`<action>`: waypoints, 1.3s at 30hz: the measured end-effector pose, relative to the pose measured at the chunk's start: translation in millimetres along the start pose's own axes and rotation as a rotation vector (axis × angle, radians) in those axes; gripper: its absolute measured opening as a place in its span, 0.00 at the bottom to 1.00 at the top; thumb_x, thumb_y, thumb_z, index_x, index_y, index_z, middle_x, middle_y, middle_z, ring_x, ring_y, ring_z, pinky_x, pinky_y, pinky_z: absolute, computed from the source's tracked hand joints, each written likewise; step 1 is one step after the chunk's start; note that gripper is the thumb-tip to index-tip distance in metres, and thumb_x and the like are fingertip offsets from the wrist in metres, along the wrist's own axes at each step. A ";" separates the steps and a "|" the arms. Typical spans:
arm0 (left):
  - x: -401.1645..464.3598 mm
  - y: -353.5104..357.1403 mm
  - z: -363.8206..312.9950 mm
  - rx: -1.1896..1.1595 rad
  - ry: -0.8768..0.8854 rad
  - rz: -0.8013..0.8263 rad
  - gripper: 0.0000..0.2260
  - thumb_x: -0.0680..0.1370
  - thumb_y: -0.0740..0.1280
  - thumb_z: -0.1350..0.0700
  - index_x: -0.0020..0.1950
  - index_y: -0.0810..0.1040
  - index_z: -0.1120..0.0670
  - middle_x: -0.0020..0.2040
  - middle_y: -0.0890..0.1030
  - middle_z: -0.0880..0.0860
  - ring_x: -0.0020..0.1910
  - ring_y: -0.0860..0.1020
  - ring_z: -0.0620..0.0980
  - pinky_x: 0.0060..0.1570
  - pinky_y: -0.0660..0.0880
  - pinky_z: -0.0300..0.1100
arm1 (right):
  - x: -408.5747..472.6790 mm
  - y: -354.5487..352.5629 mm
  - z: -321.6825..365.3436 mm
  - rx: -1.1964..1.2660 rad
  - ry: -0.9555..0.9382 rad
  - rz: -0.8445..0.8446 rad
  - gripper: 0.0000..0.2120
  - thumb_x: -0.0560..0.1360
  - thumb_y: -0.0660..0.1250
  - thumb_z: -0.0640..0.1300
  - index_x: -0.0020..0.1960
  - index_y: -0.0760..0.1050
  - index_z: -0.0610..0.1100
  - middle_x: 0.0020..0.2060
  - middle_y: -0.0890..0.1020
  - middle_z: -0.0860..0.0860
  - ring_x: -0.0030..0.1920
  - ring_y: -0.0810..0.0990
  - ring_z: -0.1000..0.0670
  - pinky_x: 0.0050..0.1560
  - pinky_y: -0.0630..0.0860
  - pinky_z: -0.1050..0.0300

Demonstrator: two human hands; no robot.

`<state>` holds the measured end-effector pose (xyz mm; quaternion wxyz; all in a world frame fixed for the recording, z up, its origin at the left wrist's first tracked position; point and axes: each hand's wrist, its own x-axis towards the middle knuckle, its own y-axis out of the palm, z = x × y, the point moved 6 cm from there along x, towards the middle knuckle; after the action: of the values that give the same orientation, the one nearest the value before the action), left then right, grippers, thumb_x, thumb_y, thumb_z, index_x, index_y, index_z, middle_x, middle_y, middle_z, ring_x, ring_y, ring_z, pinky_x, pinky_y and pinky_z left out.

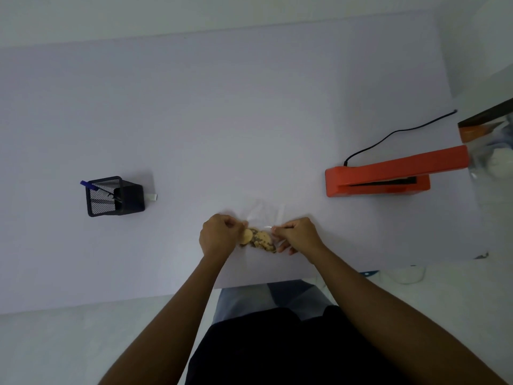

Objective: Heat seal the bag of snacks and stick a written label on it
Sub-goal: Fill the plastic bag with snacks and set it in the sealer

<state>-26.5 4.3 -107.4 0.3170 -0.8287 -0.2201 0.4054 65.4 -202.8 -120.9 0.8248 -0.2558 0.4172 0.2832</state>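
Bag (262,232) of snacks sits on the worktop (222,120) near its front edge, between both hands. Left hand (219,234) pinches its left side, right hand (297,234) pinches its right. Sealer (388,176) well off to the right, pen holder (115,196) far left.
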 end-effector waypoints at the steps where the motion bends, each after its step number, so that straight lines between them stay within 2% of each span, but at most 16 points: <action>1: 0.5 -0.3 0.2 -0.010 -0.016 -0.008 0.13 0.69 0.75 0.39 0.37 0.82 0.49 0.33 0.81 0.44 0.34 0.80 0.43 0.31 0.72 0.37 | -0.1 0.3 1.3 -0.008 0.026 0.008 0.13 0.75 0.73 0.48 0.48 0.84 0.37 0.39 0.87 0.42 0.37 0.87 0.43 0.28 0.77 0.59; 5: 2.3 -4.4 -0.7 -0.068 -0.064 -0.026 0.15 0.67 0.78 0.43 0.41 0.76 0.49 0.36 0.79 0.45 0.35 0.77 0.43 0.32 0.70 0.37 | 0.2 0.3 1.9 -0.061 0.112 0.042 0.13 0.74 0.74 0.49 0.47 0.84 0.38 0.40 0.87 0.43 0.36 0.87 0.44 0.31 0.78 0.58; 11: 0.2 0.9 -6.1 -0.070 -0.006 -0.052 0.11 0.70 0.77 0.47 0.37 0.78 0.49 0.33 0.80 0.44 0.34 0.79 0.43 0.32 0.72 0.36 | 3.2 -6.0 1.0 -0.103 0.132 0.007 0.15 0.73 0.74 0.51 0.41 0.83 0.38 0.34 0.87 0.44 0.30 0.86 0.45 0.28 0.78 0.59; 15: -1.0 -1.6 -10.8 0.073 0.153 -0.102 0.11 0.72 0.75 0.47 0.37 0.78 0.51 0.33 0.79 0.46 0.32 0.77 0.45 0.34 0.76 0.41 | 0.5 -10.9 -1.6 -0.143 0.128 0.027 0.17 0.74 0.73 0.53 0.40 0.83 0.38 0.33 0.86 0.44 0.27 0.83 0.48 0.27 0.76 0.61; 19: -14.4 -0.4 -34.2 0.198 0.456 -0.150 0.04 0.75 0.72 0.55 0.44 0.82 0.55 0.42 0.83 0.51 0.40 0.80 0.51 0.43 0.77 0.49 | 1.2 -10.8 -3.1 -0.139 0.111 0.021 0.19 0.73 0.74 0.54 0.40 0.83 0.37 0.32 0.86 0.44 0.27 0.83 0.48 0.27 0.76 0.59; 21: -27.4 8.7 -46.4 0.283 0.604 -0.108 0.10 0.76 0.70 0.49 0.49 0.83 0.55 0.45 0.83 0.52 0.44 0.80 0.51 0.45 0.76 0.49 | 1.5 -10.3 -3.6 -0.133 0.102 0.013 0.19 0.73 0.74 0.54 0.39 0.83 0.37 0.31 0.86 0.45 0.27 0.83 0.48 0.28 0.77 0.59; 23: -41.1 22.8 -49.7 0.406 0.664 -0.010 0.17 0.77 0.65 0.41 0.55 0.82 0.53 0.50 0.82 0.51 0.49 0.78 0.51 0.48 0.75 0.47 | 1.4 -10.2 -4.3 -0.124 0.102 0.014 0.19 0.73 0.74 0.54 0.39 0.83 0.37 0.32 0.86 0.45 0.27 0.84 0.48 0.28 0.78 0.59; 26: -54.8 32.0 -46.3 0.568 0.649 0.048 0.26 0.76 0.57 0.31 0.58 0.79 0.49 0.55 0.79 0.51 0.54 0.75 0.52 0.51 0.73 0.48 | 2.5 -11.5 -3.9 -0.136 0.106 0.033 0.18 0.74 0.73 0.53 0.40 0.83 0.37 0.32 0.86 0.45 0.28 0.84 0.47 0.30 0.78 0.58; 28: -58.4 31.7 -44.6 0.616 0.610 0.062 0.30 0.73 0.55 0.27 0.60 0.77 0.48 0.60 0.77 0.52 0.59 0.74 0.55 0.55 0.72 0.50 | 2.5 -12.5 -1.1 -0.175 0.099 0.042 0.18 0.76 0.71 0.53 0.39 0.82 0.38 0.31 0.85 0.45 0.26 0.83 0.49 0.29 0.77 0.59; 31: -62.5 31.8 -42.7 0.654 0.565 0.132 0.39 0.68 0.54 0.21 0.67 0.73 0.45 0.68 0.73 0.54 0.67 0.69 0.57 0.63 0.68 0.54 | 1.0 -16.2 12.3 -0.127 -0.015 -0.014 0.17 0.78 0.69 0.51 0.39 0.81 0.38 0.29 0.83 0.45 0.25 0.82 0.49 0.29 0.77 0.59; 34: -67.8 35.5 -42.2 0.695 0.549 0.193 0.44 0.65 0.51 0.18 0.74 0.66 0.42 0.74 0.67 0.57 0.73 0.63 0.61 0.69 0.63 0.58 | -1.3 -15.4 30.1 0.172 -0.143 -0.033 0.17 0.80 0.66 0.50 0.44 0.82 0.36 0.35 0.85 0.41 0.34 0.85 0.45 0.38 0.82 0.53; 36: -71.3 39.5 -41.8 0.717 0.546 0.212 0.47 0.64 0.50 0.17 0.76 0.61 0.41 0.76 0.64 0.59 0.75 0.60 0.64 0.72 0.59 0.62 | 0.1 -3.0 34.1 0.344 -0.131 0.059 0.17 0.81 0.64 0.49 0.50 0.82 0.36 0.41 0.87 0.40 0.42 0.87 0.43 0.46 0.84 0.51; 39: -73.4 45.0 -38.2 0.741 0.531 0.235 0.51 0.63 0.49 0.16 0.80 0.54 0.43 0.80 0.58 0.58 0.78 0.54 0.65 0.74 0.53 0.64 | 4.1 19.3 30.8 0.412 -0.114 0.207 0.16 0.83 0.61 0.48 0.57 0.81 0.36 0.49 0.87 0.42 0.50 0.87 0.44 0.55 0.83 0.51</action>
<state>-32.8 -86.2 -82.1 0.5889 -0.7540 0.1233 0.2637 71.1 -167.8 -111.9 0.8484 -0.0215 0.4430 0.2889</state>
